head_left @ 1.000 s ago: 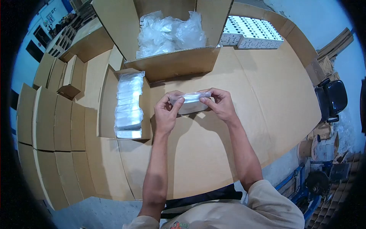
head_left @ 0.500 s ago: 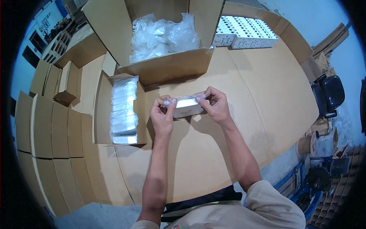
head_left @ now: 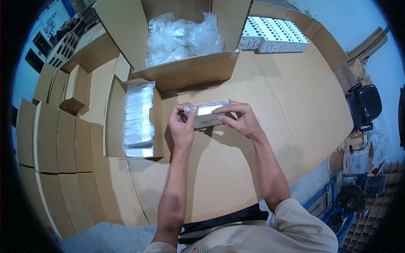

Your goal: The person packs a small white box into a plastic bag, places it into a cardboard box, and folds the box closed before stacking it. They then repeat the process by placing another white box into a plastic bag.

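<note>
A small white box (head_left: 205,121) in clear plastic film is held above the cardboard-covered table, in the middle of the view. My left hand (head_left: 182,126) pinches its left end, thumb in front and the other fingers partly hidden behind. At the right end, my right hand (head_left: 244,120) grips the box with thumb and index finger. Crinkled film (head_left: 211,103) stands up along the top edge. Left of my hands, an open carton (head_left: 113,126) holds a row of plastic-wrapped white boxes (head_left: 139,111).
Behind my hands stands a large open carton (head_left: 190,74) full of clear plastic bags (head_left: 183,38). Stacked white boxes (head_left: 282,42) with dark marks sit at the back right. Brown cartons (head_left: 46,139) line the left side. A black chair (head_left: 365,105) is beyond the right edge.
My right thumb and fingers have shifted from the film at the top right corner onto the box's right end. The left hand keeps its pinch, and the box tilts slightly.
</note>
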### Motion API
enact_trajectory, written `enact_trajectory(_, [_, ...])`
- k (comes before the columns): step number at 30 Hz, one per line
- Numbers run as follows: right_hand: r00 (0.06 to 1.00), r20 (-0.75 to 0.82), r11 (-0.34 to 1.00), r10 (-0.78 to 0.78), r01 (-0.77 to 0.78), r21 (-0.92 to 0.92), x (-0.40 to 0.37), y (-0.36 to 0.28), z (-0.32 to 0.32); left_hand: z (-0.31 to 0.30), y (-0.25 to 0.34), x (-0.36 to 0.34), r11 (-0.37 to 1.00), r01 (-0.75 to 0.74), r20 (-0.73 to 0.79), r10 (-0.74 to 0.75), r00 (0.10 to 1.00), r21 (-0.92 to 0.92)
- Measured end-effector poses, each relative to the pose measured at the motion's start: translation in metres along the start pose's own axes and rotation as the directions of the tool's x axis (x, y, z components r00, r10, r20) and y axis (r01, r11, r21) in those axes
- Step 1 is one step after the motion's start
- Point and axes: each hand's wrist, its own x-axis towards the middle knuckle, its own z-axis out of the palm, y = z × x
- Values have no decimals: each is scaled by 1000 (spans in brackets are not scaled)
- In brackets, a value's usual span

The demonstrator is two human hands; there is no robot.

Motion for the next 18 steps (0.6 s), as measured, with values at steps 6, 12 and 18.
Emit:
enact_trajectory(6, [999, -44, 999, 6, -8, -31, 3, 2, 3, 0, 0, 0, 999, 13, 6, -12, 1000, -37])
enact_trajectory(12, [996, -79, 994, -40, 32, -103, 3, -2, 5, 5, 9, -2, 998, -54, 2, 54, 999, 29])
enact_trajectory(18, [999, -44, 977, -20, 10, -214, 3, -9, 2, 2, 25, -4, 607, -592, 211, 582, 785, 530])
